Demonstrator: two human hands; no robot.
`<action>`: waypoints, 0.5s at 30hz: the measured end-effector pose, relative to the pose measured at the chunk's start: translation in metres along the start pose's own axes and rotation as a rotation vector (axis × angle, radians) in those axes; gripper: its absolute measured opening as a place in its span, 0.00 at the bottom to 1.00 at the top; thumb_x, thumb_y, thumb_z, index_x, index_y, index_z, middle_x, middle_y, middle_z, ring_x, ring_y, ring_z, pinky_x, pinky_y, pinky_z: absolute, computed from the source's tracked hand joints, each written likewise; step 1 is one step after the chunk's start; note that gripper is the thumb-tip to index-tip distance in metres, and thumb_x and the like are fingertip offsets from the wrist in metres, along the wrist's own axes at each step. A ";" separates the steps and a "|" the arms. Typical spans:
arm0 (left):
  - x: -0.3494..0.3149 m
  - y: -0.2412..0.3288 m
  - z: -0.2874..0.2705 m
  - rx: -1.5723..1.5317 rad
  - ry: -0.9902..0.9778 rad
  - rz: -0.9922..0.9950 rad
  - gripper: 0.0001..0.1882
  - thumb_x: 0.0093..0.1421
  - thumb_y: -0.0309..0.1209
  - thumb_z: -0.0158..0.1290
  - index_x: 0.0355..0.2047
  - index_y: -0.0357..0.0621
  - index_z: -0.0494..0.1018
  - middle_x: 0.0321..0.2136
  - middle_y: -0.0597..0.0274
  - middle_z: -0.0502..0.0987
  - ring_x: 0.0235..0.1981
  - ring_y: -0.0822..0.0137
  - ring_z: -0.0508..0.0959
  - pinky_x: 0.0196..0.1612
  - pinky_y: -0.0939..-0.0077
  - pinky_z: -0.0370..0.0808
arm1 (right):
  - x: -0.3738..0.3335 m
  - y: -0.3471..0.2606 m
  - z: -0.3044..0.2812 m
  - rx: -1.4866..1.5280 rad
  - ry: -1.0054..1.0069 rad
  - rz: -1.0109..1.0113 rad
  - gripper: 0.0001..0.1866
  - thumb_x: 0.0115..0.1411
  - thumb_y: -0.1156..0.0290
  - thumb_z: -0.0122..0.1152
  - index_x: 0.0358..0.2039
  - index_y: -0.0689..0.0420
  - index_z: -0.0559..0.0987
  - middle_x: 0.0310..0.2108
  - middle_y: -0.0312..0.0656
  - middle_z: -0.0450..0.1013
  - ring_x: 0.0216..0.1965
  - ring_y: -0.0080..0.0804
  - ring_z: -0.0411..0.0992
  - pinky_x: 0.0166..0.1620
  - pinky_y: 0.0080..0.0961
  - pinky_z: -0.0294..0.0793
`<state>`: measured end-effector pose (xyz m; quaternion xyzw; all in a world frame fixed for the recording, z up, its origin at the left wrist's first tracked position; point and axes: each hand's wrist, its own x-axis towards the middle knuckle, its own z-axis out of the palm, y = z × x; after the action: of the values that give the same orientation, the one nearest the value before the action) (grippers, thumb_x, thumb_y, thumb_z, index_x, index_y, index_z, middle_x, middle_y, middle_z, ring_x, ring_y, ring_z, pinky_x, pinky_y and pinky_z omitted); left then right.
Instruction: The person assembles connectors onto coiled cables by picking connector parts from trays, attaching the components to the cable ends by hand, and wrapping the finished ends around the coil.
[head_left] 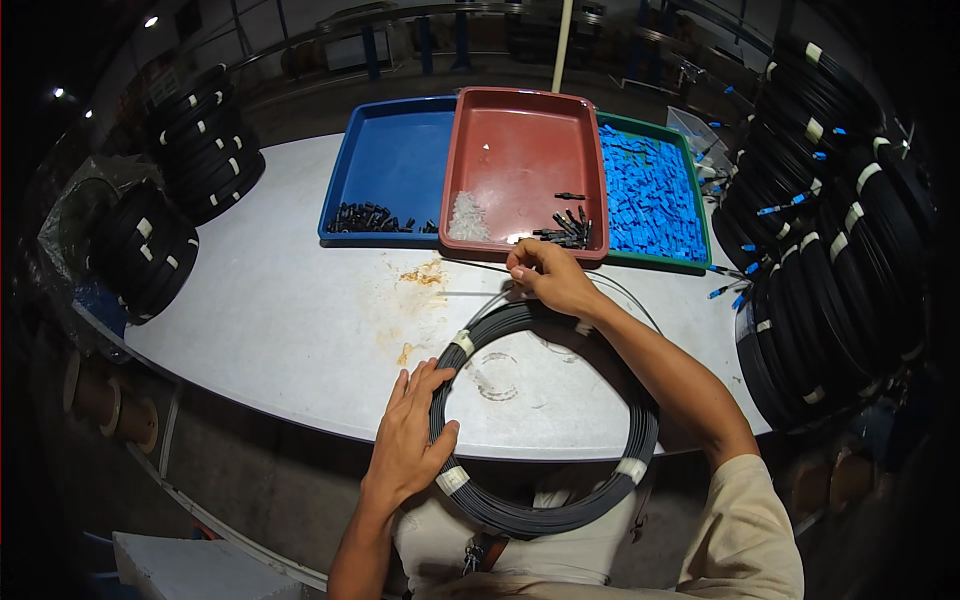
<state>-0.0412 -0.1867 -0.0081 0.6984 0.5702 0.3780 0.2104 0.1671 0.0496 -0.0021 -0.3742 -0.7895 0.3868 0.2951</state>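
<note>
A coil of black cable [640, 425], bound with white tape, lies partly on the table and overhangs its front edge against my body. My left hand [408, 430] rests on the coil's left side, its fingers stretched out and the thumb apart. Beyond the coil's far side, my right hand [550, 280] is closed in a pinch on a loose stretch of the cable, just in front of the red tray [520, 135]; the exact grip point is partly hidden by the fingers. Loose cable ends [470, 294] curve away from the coil near that hand.
The red tray holds clear small pieces [467, 217] and black connector parts [567, 232]. A blue tray [400, 150] has black parts, a green tray [708, 235] many blue pieces. Taped cable coils [145, 250] stand at the left; more coils [840, 270] with blue-tipped ends stack at the right.
</note>
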 end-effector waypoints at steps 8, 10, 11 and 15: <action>0.041 -0.020 -0.010 0.040 -0.210 0.170 0.30 0.52 0.30 0.55 0.58 0.41 0.68 0.62 0.31 0.66 0.67 0.39 0.63 0.74 0.50 0.47 | -0.011 0.008 -0.011 -0.039 0.109 -0.059 0.05 0.60 0.72 0.63 0.33 0.61 0.79 0.28 0.36 0.76 0.30 0.23 0.72 0.34 0.25 0.70; 0.052 -0.023 -0.011 0.036 -0.220 0.178 0.30 0.52 0.31 0.55 0.57 0.42 0.68 0.61 0.29 0.66 0.67 0.38 0.62 0.73 0.50 0.48 | -0.009 0.013 -0.015 0.057 0.116 -0.044 0.05 0.60 0.72 0.63 0.32 0.61 0.79 0.27 0.34 0.75 0.29 0.20 0.70 0.32 0.23 0.68; 0.057 -0.026 -0.010 0.058 -0.235 0.241 0.28 0.54 0.30 0.54 0.57 0.41 0.68 0.60 0.28 0.67 0.66 0.38 0.63 0.73 0.49 0.50 | -0.008 0.015 -0.014 0.121 0.135 -0.107 0.06 0.60 0.71 0.64 0.32 0.60 0.79 0.26 0.33 0.74 0.26 0.18 0.68 0.30 0.21 0.66; 0.065 -0.032 -0.014 0.077 -0.264 0.301 0.28 0.56 0.32 0.55 0.57 0.41 0.68 0.59 0.27 0.67 0.65 0.37 0.64 0.72 0.50 0.53 | -0.005 0.007 -0.010 0.015 0.088 -0.048 0.06 0.60 0.71 0.64 0.32 0.60 0.79 0.24 0.31 0.73 0.24 0.17 0.66 0.28 0.22 0.64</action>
<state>-0.0687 -0.1182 -0.0041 0.8268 0.4408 0.2882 0.1976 0.1804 0.0521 -0.0035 -0.3696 -0.7817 0.3686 0.3414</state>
